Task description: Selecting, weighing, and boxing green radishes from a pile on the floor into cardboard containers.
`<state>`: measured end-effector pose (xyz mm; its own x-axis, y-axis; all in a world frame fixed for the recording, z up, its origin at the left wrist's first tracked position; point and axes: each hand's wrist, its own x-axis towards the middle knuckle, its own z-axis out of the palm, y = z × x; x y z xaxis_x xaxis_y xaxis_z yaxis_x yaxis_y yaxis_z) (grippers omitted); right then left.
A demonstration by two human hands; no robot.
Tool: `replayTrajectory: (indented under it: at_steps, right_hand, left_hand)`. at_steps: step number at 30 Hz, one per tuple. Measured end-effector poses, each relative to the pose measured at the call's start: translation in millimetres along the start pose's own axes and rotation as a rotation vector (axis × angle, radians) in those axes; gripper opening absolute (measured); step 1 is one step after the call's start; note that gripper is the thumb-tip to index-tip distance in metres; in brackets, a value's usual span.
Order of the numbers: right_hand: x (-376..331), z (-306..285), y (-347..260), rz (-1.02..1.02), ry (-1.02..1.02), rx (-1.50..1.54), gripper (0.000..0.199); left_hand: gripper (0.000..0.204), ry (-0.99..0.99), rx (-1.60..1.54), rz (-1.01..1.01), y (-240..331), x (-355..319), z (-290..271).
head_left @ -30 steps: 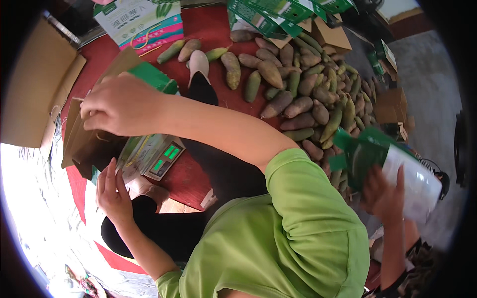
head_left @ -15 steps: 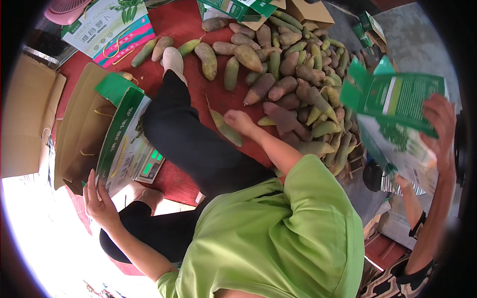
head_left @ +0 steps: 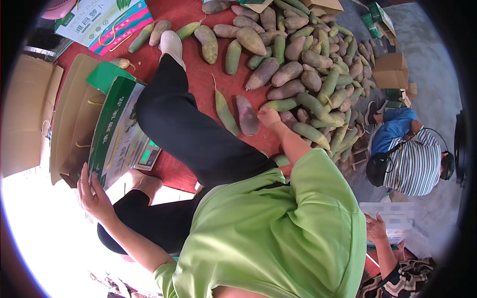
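My left hand (head_left: 94, 198) lies against the near edge of a green-and-white printed carton (head_left: 112, 126), fingers stretched and apart. The carton stands open at the left, its green flap (head_left: 110, 75) up, partly over a scale (head_left: 147, 155). My right hand (head_left: 270, 118) has its fingers closed at the left end of a green radish (head_left: 282, 105) on the edge of the pile. Just left of that hand, a purplish radish (head_left: 247, 116) lies on the red mat (head_left: 198, 82), beside a slender green radish (head_left: 224, 111) with a thin root.
A large heap of green and purplish radishes (head_left: 318, 62) spreads to the right. Brown cardboard (head_left: 27, 114) stands at far left, gift boxes (head_left: 107, 25) beyond. At right are a person in a striped shirt (head_left: 415, 161) and another person's hand (head_left: 376, 227).
My right hand has moved rightward to the pile's edge. A purplish radish now shows beside the slender green one. The co-worker's raised carton has left the view, revealing the striped-shirted person.
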<state>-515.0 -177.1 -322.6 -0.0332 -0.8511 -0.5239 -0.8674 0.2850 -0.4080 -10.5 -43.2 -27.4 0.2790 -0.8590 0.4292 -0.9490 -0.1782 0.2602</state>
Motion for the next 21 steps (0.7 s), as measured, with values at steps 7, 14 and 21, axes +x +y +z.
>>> replayTrajectory:
  at_steps: [7,14,21]
  right_hand:
    - [-15.8,4.2,-19.1,0.083,-0.006,-0.129,0.036]
    - [-22.0,-33.4,-13.6,0.068,0.096,-0.452,0.042]
    - [-43.0,-71.7,36.5,0.167,0.146,-0.68,0.054]
  left_hand:
    - [0.027,-0.004,-0.041,0.009,-1.0,-0.6,-0.4]
    - [0.027,-0.009,-0.057,0.005,-2.1,-0.6,2.0]
    - [0.027,-0.009,-0.076,-0.04,1.0,-2.9,-0.2]
